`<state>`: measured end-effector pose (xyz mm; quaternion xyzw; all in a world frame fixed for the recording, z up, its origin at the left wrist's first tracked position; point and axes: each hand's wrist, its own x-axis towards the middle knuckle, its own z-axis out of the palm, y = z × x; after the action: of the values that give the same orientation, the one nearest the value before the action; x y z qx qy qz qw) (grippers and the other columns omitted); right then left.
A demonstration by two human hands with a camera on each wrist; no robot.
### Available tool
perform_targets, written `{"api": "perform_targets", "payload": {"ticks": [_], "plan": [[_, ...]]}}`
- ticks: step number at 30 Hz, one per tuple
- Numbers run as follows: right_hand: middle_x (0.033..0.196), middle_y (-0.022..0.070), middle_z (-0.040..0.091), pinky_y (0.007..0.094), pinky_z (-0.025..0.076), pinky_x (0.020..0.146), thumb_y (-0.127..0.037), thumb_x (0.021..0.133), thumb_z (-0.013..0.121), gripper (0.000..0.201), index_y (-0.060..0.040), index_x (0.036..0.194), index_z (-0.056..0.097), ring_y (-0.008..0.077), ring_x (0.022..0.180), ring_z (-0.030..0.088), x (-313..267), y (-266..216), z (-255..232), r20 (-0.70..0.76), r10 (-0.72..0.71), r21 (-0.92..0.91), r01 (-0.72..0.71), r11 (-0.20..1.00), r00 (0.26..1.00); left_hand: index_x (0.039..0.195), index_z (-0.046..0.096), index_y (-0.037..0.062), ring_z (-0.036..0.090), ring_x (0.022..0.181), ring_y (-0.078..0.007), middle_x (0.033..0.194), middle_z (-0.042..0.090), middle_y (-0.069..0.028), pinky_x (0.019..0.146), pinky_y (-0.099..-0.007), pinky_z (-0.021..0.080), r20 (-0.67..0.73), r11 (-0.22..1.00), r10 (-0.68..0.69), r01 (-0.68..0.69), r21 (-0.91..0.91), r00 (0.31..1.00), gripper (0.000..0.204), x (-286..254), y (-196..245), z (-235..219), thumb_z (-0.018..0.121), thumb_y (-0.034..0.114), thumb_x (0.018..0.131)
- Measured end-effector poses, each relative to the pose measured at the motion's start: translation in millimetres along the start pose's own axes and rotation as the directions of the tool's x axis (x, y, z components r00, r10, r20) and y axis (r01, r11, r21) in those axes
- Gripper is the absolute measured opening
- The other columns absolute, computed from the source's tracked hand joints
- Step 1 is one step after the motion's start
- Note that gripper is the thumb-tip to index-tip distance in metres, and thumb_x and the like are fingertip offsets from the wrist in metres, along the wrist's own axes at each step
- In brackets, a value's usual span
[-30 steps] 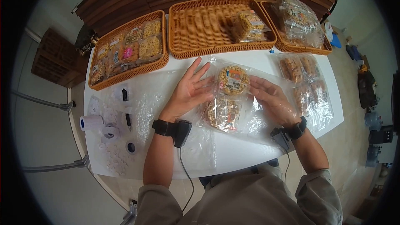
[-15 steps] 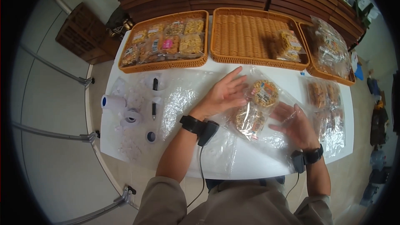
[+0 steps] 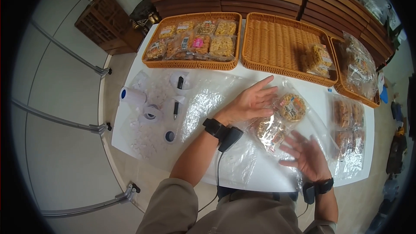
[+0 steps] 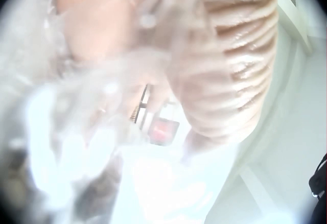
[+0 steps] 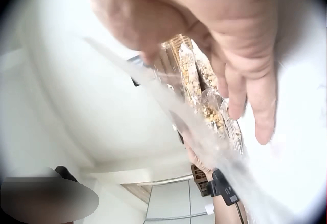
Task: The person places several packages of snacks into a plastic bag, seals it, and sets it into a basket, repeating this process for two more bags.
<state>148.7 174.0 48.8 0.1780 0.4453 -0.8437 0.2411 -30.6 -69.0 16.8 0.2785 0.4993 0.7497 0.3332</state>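
Observation:
In the head view, a clear plastic bag [image 3: 281,119] with round nut-and-grain cakes lies tilted on a clear sheet over the white table. The upper cake [image 3: 294,107] carries a printed label; glare covers part of the lower one. My left hand [image 3: 253,102] lies along the bag's left side, fingers extended, thumb at the plastic. Blurred film covers much of that hand in the left wrist view. Near the bag's lower right, my right hand [image 3: 308,158] has its fingers spread, holding nothing. Its straight fingers [image 5: 260,101] show beside the packed cakes in the right wrist view.
Behind stand a wicker tray [image 3: 190,64] of packed snacks, a second tray [image 3: 273,39] with a few packs, and a third [image 3: 359,96] with a bulky bag. More packs [image 3: 349,123] lie right. Tape rolls [image 3: 133,96] and a black pen [image 3: 176,109] lie left.
The head view has swung, shifting the scene rightward. My right hand has moved from the bag's right edge to its lower right with fingers spreading. My left hand stays against the bag.

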Motion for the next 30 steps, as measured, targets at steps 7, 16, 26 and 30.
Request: {"api": "perform_targets", "payload": {"ticks": [7,16,26,30], "plan": [[0.148,0.0214,0.046,0.0700,0.030,0.109,-0.082,0.085,0.043,0.100,-0.0076,0.151,0.031,0.0456,0.141,0.036,-1.7,9.6,8.0,0.199,-0.047,0.251,-0.004,0.968,0.979,0.158,0.012,0.0074,0.038,0.143,-0.0268,0.155,0.034,-0.0248,0.118,-0.0403,0.031,0.005,0.998,-0.014,0.015,-0.055,1.000,0.092,0.6,1.1,0.3,0.071,0.004,0.088],[0.160,0.0060,0.031,0.0761,0.019,0.109,-0.097,0.060,0.048,0.124,-0.0299,0.159,0.017,0.0321,0.147,0.028,-4.8,20.5,-2.2,0.307,-0.133,0.342,0.022,0.939,0.942,0.157,0.019,0.0031,0.042,0.139,-0.0284,0.149,0.044,-0.0225,0.117,-0.0401,0.032,-0.045,0.999,-0.016,0.014,-0.043,0.999,0.080,0.9,0.7,-2.0,0.064,0.013,0.092],[0.156,0.0169,0.035,0.0714,0.031,0.108,-0.083,0.083,0.042,0.102,-0.0133,0.155,0.022,0.0351,0.144,0.034,-9.1,17.5,-5.7,0.187,-0.112,0.395,0.030,0.918,0.976,0.156,0.018,-0.0001,0.041,0.140,-0.0351,0.149,0.042,-0.0273,0.119,-0.0441,0.029,-0.057,1.000,-0.029,0.029,-0.009,0.998,0.080,0.7,7.6,4.2,0.063,0.013,0.091],[0.138,0.0284,0.052,0.0496,0.042,0.112,-0.042,0.106,0.038,0.061,0.0022,0.148,0.032,0.0382,0.130,0.052,-14.8,7.1,4.5,0.103,0.046,0.193,-0.065,0.979,0.994,0.156,0.018,-0.0003,0.040,0.141,-0.0343,0.149,0.042,-0.0273,0.119,-0.0433,0.029,-0.041,0.999,-0.042,0.041,-0.006,0.998,0.080,0.6,7.7,6.1,0.063,0.014,0.091]]}}
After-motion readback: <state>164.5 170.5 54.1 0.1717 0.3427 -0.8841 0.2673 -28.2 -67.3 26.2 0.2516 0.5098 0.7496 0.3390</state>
